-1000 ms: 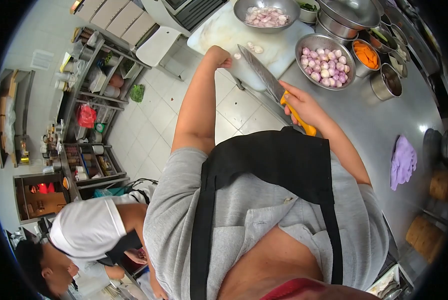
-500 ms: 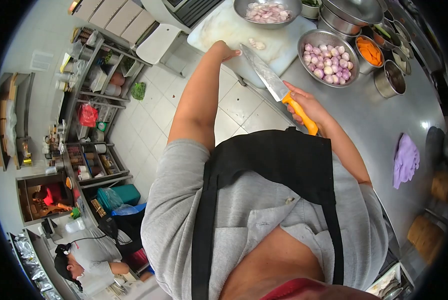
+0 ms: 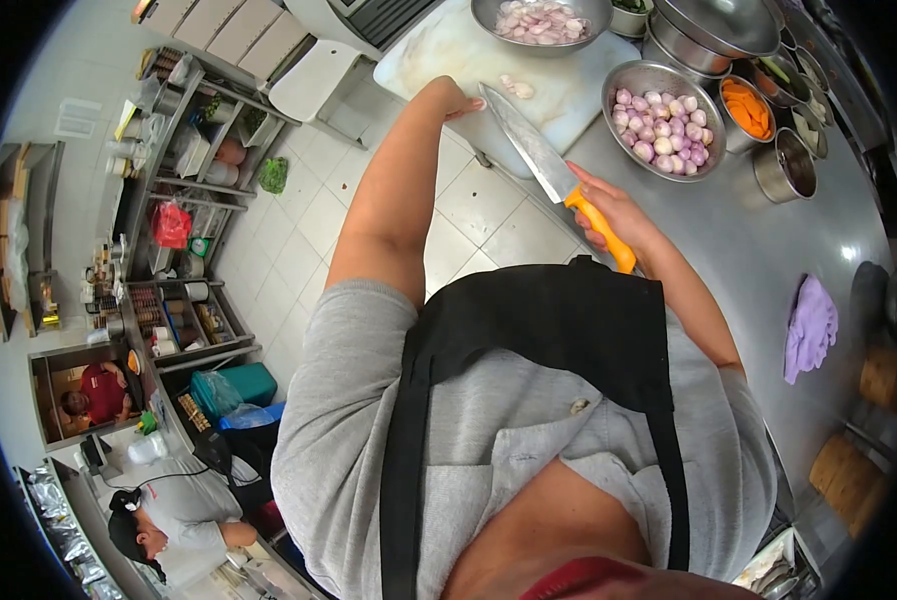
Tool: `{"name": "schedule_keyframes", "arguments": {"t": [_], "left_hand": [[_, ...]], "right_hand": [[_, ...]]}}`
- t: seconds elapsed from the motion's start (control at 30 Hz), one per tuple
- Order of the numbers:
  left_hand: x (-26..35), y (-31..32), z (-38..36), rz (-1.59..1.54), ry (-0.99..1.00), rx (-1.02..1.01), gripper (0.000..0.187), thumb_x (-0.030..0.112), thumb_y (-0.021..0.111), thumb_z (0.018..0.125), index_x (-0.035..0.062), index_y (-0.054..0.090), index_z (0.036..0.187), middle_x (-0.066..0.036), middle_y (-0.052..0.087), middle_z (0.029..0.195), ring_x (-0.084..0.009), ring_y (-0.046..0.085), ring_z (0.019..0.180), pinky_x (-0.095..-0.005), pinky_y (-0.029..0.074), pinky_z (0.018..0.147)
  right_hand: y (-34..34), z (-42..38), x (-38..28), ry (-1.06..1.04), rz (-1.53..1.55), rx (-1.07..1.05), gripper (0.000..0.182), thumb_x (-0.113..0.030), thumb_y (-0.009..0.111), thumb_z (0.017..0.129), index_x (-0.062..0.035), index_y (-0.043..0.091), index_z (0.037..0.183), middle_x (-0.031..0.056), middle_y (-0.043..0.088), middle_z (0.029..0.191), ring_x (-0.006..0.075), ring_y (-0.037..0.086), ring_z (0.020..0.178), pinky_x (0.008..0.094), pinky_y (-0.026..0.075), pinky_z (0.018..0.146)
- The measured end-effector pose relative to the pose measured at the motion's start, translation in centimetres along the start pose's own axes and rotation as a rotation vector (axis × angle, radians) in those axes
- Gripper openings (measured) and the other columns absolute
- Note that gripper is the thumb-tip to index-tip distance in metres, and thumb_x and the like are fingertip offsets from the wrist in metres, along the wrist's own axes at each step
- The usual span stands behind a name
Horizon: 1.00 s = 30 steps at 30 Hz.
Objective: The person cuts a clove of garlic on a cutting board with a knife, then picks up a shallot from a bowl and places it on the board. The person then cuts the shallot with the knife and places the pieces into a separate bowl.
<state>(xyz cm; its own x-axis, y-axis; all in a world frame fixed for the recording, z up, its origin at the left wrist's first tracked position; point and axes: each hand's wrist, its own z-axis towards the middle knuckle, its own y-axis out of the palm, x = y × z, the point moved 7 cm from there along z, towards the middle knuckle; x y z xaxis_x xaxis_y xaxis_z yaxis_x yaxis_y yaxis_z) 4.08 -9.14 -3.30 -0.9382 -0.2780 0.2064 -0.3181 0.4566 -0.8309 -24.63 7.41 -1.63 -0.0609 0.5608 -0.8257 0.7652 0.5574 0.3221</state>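
Observation:
My right hand is wrapped round the yellow handle of a chef's knife, its blade pointing up and left over the edge of a white cutting board. Beside the knife tip is my left hand, fingers bent together at the board's near edge; whatever they pinch is too small to make out. A few shallot slices lie on the board just past the tip. Farther back, a metal bowl of sliced shallots rests on the board. Right of it stands a bowl of whole peeled shallots.
Orange carrot pieces fill a metal container, with an open metal pot and several stacked bowls nearby. A purple glove lies on the steel counter. A white chair and shelves stand left; a co-worker is lower left.
My hands and the knife have hardly moved. The view has shifted slightly. A person in red behind the opening at left has changed posture.

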Motion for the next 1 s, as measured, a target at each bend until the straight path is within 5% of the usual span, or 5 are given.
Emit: {"name": "schedule_keyframes", "arguments": {"t": [0.33,0.5,0.73,0.8,1.0], "left_hand": [[-0.3,0.1,0.1,0.077,0.034,0.007,0.06,0.054,0.073,0.071,0.0025,0.052,0.049,-0.009,0.05,0.049,-0.019,0.048,0.044,-0.0338,0.041,0.047],[-2.5,1.3,2.7,-0.302,0.052,0.198,0.068,0.062,0.068,0.072,0.003,0.05,0.043,-0.009,0.049,0.044,-0.0203,0.051,0.043,-0.0355,0.043,0.048],[-1.6,0.2,0.1,-0.135,-0.021,0.207,0.064,0.058,0.072,0.071,0.0029,0.051,0.045,-0.008,0.052,0.047,-0.019,0.052,0.043,-0.0348,0.042,0.047],[-2.1,0.6,0.6,-0.152,-0.057,0.193,0.062,0.06,0.073,0.066,0.0004,0.059,0.057,-0.011,0.062,0.061,-0.0229,0.061,0.056,-0.0338,0.049,0.059],[-2.4,0.8,1.0,-0.158,-0.05,0.135,0.064,0.063,0.07,0.068,0.0036,0.053,0.052,-0.007,0.054,0.052,-0.0212,0.052,0.048,-0.0339,0.045,0.054]], "right_hand": [[0.2,1.3,-0.1,0.011,-0.072,-0.001,0.05,-0.026,0.036,0.097,-0.023,0.027,0.146,0.0022,0.048,0.067,0.008,0.041,0.043,0.0221,0.035,0.039],[0.5,1.7,-0.6,0.016,-0.135,0.001,0.049,-0.026,0.036,0.097,-0.024,0.029,0.146,0.0018,0.047,0.067,0.008,0.042,0.043,0.0224,0.035,0.037],[0.9,1.8,-1.1,0.015,-0.188,-0.011,0.048,-0.026,0.035,0.097,-0.0241,0.029,0.145,0.001,0.046,0.064,0.0072,0.041,0.041,0.0215,0.037,0.036],[0.3,0.7,-1.0,0.033,-0.21,-0.009,0.048,-0.026,0.035,0.097,-0.0241,0.029,0.145,0.0007,0.046,0.063,0.007,0.041,0.041,0.0214,0.037,0.036],[-1.1,-2.8,-1.5,0.084,-0.283,-0.011,0.048,-0.026,0.037,0.097,-0.0233,0.031,0.145,0.0013,0.047,0.063,0.0077,0.042,0.041,0.0221,0.037,0.036]]}}
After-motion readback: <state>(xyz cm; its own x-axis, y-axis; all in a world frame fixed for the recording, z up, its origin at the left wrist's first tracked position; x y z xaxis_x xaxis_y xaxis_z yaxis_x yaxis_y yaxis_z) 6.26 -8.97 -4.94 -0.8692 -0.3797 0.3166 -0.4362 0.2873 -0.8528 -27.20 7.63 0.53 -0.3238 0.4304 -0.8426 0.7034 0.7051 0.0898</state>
